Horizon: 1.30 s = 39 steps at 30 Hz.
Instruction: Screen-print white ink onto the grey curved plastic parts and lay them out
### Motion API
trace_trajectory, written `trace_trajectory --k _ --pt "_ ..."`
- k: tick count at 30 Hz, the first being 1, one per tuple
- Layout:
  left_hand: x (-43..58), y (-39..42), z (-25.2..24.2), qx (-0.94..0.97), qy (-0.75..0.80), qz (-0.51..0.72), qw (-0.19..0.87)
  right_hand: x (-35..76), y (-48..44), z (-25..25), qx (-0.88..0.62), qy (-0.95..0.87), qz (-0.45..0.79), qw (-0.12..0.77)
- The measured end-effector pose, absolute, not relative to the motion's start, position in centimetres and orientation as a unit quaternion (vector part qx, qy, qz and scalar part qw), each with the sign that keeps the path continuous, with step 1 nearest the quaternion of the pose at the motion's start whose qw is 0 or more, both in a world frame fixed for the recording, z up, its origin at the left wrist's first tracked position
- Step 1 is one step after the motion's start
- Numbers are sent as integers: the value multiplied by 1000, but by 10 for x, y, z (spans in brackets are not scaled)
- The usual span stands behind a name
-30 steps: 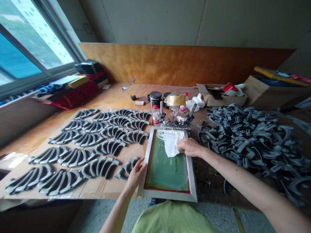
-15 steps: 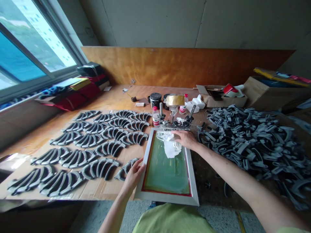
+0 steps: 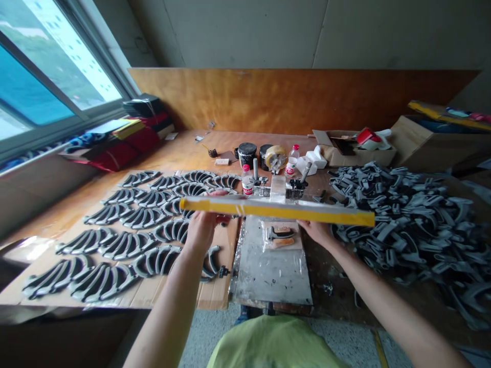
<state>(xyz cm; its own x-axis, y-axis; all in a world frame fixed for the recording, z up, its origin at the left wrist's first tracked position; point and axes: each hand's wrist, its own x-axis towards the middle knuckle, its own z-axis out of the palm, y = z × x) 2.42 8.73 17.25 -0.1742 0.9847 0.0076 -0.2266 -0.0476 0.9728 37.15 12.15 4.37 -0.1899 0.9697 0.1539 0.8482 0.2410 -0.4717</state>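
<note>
Mid-picture, your left hand clamps the frame, yellow edge facing you, visible length running left to right, right end lower. Your right hand hides its grip.

Light green top (only a rounded stretch of its front shows), bare forearms, bare left hand, bare right hand

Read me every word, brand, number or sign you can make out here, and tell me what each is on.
No text can be read with certainty.
Front bottle: red-and-white label, lettering too small and blurred to read.
Rear bottle: the same.
Metal plate: small dark mark, too unclear to call a letter.
</note>
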Motion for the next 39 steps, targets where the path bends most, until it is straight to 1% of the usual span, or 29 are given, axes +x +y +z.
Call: trace_trajectory --k 3,5,7,8,10,11,14,16,17,19,21,24,27,29,31,32,34,36,37,39 --pt "33 104 181 388 461 614 511 353 102 20 -531 -815 147 180" --pt "40 99 171 363 460 628 512 342 99 17 -516 -830 144 156" --pt "53 79 149 345 491 582 549 331 94 24 -532 -819 147 154" --pt "61 66 133 339 513 530 584 323 88 30 -537 -814 148 163" --pt "79 35 100 312 549 383 674 302 69 42 -518 -824 140 184" --pt "87 21 83 277 562 362 690 290 58 46 -492 -840 129 191" --pt "89 -11 41 188 580 391 690 266 34 45 -361 -907 110 186" --pt "67 -23 20 162 600 412 666 279 38 36 -343 -914 123 180" --pt "49 -27 11 153 620 417 647 295 46 30 -382 -898 133 172" --pt "6 -38 -8 128 681 425 582 345 69 20 -536 -822 138 132" --pt "-35 -51 -26 82 742 429 509 399 94 12 -704 -699 111 50" --pt "-70 -69 -48 59 798 388 458 455 117 -1 -757 -645 107 -2" --pt "-75 -73 -60 68 825 324 458 470 127 -19 -790 -597 121 -68" --pt "-74 -68 -63 80 830 313 455 470 130 -26 -814 -559 134 -81" --pt "-77 -65 -61 105 834 298 452 471 134 -25 -832 -532 148 -45" --pt "-79 -64 -59 119 837 285 451 471 135 -22 -836 -527 156 -8" --pt "-87 -62 -53 149 844 254 448 468 134 -9 -812 -542 190 100" --pt "-94 -54 -43 188 846 238 439 455 129 5 -741 -581 257 219" --pt "-95 -45 -37 213 843 241 432 445 125 12 -693 -605 294 260" --pt "-88 -19 -16 269 826 266 419 416 118 22 -601 -659 340 299"
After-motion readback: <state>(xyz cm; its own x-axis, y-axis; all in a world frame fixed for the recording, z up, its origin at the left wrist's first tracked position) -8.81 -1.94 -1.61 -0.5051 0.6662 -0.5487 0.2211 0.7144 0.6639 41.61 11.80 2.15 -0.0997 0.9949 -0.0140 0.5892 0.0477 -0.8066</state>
